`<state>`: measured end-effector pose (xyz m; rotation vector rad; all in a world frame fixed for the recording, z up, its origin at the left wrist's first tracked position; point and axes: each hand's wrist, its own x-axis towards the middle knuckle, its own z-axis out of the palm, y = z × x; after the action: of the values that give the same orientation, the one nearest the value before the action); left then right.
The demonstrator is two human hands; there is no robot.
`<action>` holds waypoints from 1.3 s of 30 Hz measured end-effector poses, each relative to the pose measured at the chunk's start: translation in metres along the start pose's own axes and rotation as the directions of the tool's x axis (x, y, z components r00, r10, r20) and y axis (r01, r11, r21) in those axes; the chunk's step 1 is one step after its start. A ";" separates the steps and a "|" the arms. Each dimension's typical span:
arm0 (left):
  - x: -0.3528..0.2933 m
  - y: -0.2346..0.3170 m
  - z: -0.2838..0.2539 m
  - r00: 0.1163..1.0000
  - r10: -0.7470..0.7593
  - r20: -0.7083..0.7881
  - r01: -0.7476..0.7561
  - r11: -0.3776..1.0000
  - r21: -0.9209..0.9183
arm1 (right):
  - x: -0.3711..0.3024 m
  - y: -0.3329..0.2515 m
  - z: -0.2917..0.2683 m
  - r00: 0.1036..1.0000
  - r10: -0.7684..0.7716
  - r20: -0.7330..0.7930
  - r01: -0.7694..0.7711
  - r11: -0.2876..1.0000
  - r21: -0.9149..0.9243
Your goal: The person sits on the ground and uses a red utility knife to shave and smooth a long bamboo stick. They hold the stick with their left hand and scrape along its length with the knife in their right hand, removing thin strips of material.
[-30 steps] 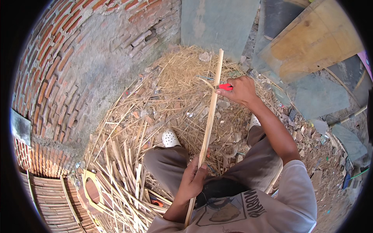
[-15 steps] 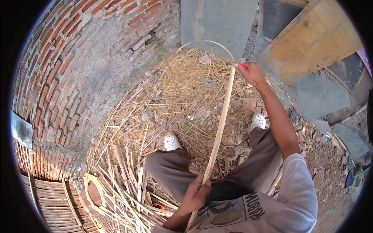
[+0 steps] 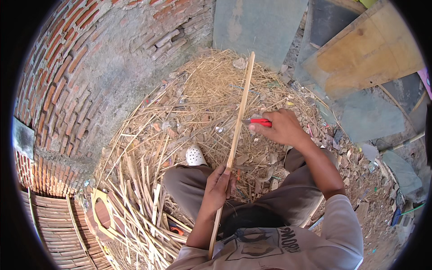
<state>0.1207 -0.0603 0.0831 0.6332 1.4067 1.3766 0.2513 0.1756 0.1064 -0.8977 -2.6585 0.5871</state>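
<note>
Strip [image 3: 241, 110], long, pale, narrow, is gripped by left hand [image 3: 218, 188], red-handled knife [image 3: 261, 122] by right hand [image 3: 283, 127].

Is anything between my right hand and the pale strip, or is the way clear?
Only the red-handled knife that the right hand holds, its blade pointing at the right edge of the pale strip. Nothing else visible stands between. The left hand grips the strip lower down, outside that gap.
</note>
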 end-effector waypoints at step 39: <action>-0.040 -0.002 0.011 0.994 0.101 0.047 -0.109 0.965 0.239 | 0.043 0.041 0.015 0.953 0.042 -0.301 -0.101 0.978 -0.183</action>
<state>0.1448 -0.0923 0.0953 0.8972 1.5443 1.2792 0.2342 0.2281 0.0801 -1.0493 -2.4473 0.1856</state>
